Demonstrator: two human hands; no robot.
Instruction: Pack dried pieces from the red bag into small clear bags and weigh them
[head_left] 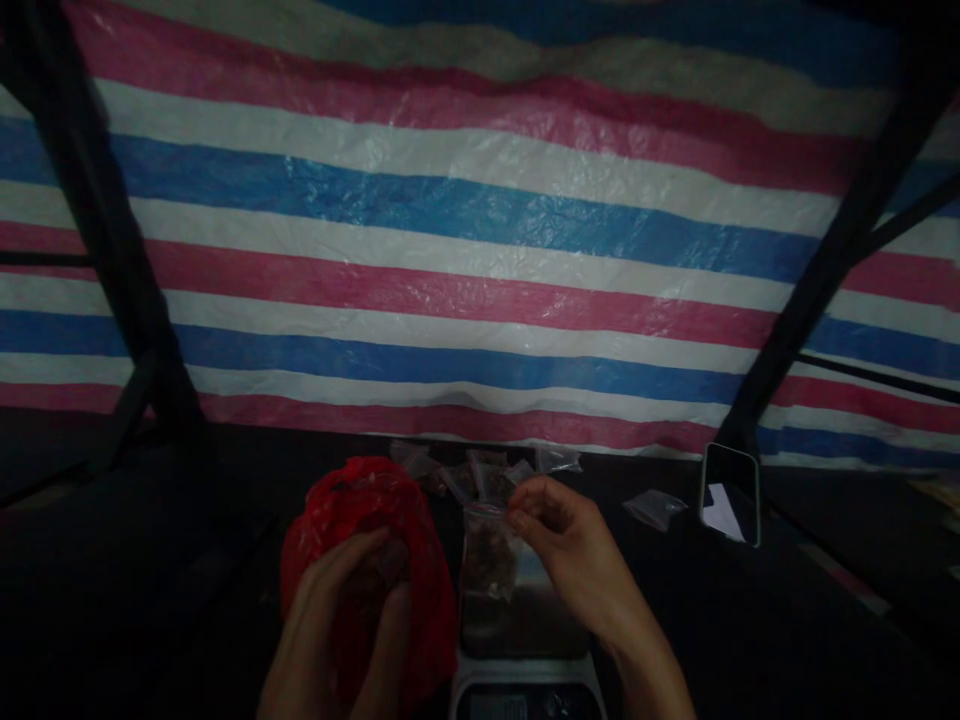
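My right hand [566, 545] pinches the top corner of a small clear zip bag [489, 560]. Brownish contents show in the bag's lower part; I cannot make out their kind. The bag is over the metal plate of a kitchen scale [525, 630], whose display [495, 706] is too dim to read surely. On the left, my left hand [345, 610] reaches into the mouth of a red plastic bag [427, 610]. Its thumb and fingers are curved and apart, with no held thing plainly seen between them. The inside of the red bag is dark.
Several small zip bags [491, 480] lie behind the scale, some with dark contents. Another clear bag [655, 509] lies to the right, beside a phone [729, 497] leaning near a dark post [787, 320]. A striped plastic sheet [465, 220] hangs behind the dark table [247, 470].
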